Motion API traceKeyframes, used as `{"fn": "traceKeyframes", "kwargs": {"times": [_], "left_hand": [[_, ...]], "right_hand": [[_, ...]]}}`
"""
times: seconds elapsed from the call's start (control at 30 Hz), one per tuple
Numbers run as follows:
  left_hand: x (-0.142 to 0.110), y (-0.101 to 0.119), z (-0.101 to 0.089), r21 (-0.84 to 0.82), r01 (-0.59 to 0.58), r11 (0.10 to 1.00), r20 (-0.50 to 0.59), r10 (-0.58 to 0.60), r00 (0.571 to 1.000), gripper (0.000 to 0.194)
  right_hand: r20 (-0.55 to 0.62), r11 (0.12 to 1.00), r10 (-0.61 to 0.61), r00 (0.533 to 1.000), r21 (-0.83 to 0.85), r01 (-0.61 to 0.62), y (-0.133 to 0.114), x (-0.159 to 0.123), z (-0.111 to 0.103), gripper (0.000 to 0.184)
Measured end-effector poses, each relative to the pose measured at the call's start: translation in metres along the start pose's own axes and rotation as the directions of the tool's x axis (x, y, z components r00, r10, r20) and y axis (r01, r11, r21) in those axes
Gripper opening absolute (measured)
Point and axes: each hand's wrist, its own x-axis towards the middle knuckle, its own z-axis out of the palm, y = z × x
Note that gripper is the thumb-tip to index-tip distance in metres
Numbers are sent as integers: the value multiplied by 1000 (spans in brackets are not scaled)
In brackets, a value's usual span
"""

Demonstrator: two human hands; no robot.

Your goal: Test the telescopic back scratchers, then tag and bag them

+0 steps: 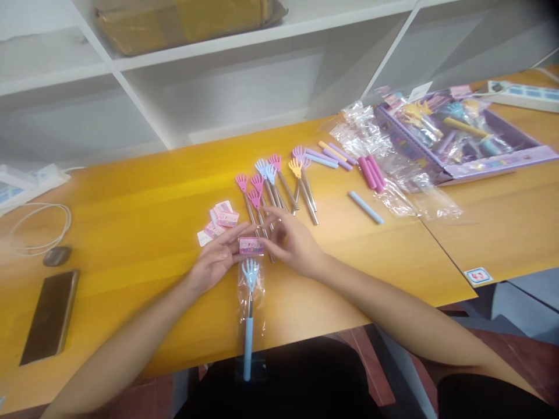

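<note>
A blue hand-shaped back scratcher in a clear bag (pixel 249 308) hangs over the table's front edge, topped by a pink header card (pixel 251 246). My left hand (pixel 216 261) pinches the card's left end. My right hand (pixel 293 240) holds its right end with fingers curled. Just beyond lie several bare scratchers (pixel 275 186) with pink, blue, yellow and purple heads. A small pile of pink header cards (pixel 220 219) sits to the left of them.
Loose coloured handle sleeves (pixel 345 164) and clear bags (pixel 393 169) lie right of the scratchers, beside a purple display box (pixel 463 137). A phone (pixel 50 314), a mouse and a cable lie at the left. White shelving (pixel 244 75) stands behind the yellow table (pixel 131 209).
</note>
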Motion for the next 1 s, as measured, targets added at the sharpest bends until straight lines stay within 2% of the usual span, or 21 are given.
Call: {"fn": "traceKeyframes", "kwargs": {"times": [0.1,0.2,0.3,0.37,0.43,0.57,0.7,1.0], "left_hand": [[-1,-2,0,22,28,999,23,-29,999,60],[-3,-6,0,62,45,997,-46,-43,998,65],[-2,-9,-1,207,115,972,-117,-93,989,72],[-2,-10,-2,339,194,921,-101,-169,980,65],[-1,-10,-3,424,235,875,-86,-219,972,54],[-1,-9,-4,447,196,873,-109,-165,980,48],[-2,-10,-4,446,180,877,-126,-137,982,46],[-1,-9,-1,422,154,894,-105,-121,987,47]], "right_hand": [[-2,996,-2,1000,91,2,4,1,4,53],[-57,990,-36,998,134,43,7,1,5,42],[-129,992,-95,987,76,105,5,3,2,29],[-139,984,-176,975,-30,173,2,5,-2,18],[-110,958,-272,956,-122,259,0,5,-5,14],[2,909,-387,922,-167,381,4,3,-4,19],[80,906,-386,919,-152,394,7,0,-2,17],[156,898,-378,912,-178,403,5,1,-6,14]]}}
